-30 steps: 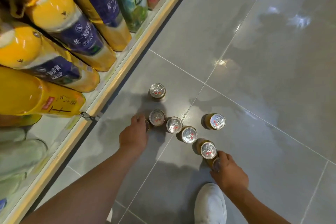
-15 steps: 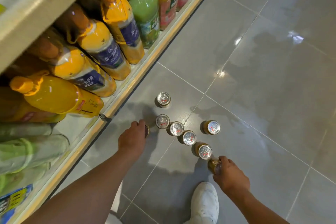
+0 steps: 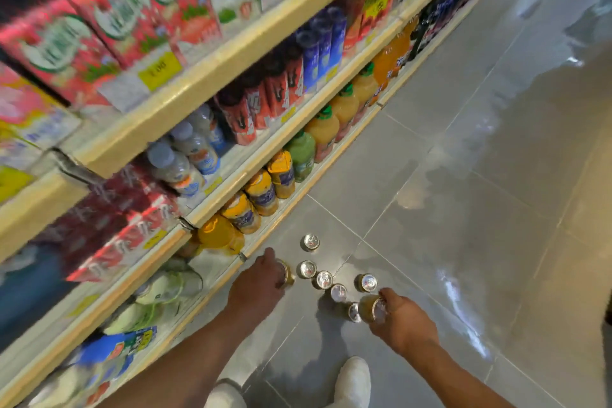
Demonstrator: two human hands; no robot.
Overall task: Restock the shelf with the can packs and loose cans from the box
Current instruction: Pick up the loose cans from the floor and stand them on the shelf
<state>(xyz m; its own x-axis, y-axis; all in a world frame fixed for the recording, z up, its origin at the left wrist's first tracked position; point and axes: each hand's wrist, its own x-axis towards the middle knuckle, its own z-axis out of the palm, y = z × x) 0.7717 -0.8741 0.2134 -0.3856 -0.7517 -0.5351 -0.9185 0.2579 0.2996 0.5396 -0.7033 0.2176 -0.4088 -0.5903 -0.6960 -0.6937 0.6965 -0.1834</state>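
Note:
Several gold cans with silver tops stand on the grey tiled floor (image 3: 447,209), in a loose diagonal row from the far can (image 3: 310,241) down to the near can (image 3: 353,312). My left hand (image 3: 260,285) is shut on a gold can (image 3: 286,272) at the row's left end, close to the bottom shelf's edge. My right hand (image 3: 402,320) grips another gold can (image 3: 372,308), tilted and lifted slightly at the row's right end. The shelf unit (image 3: 212,76) rises on the left. No box shows in this view.
Orange and green juice bottles (image 3: 261,192) line the bottom shelf. Red cartons (image 3: 132,219) and red and blue cans fill the middle shelf, milk cartons the top. My white shoe (image 3: 352,381) stands just behind the cans. Open floor stretches right.
The view has tilted up, and more shelves show. My right hand has lifted and tilted its can. My left hand's can now shows more clearly in its grip.

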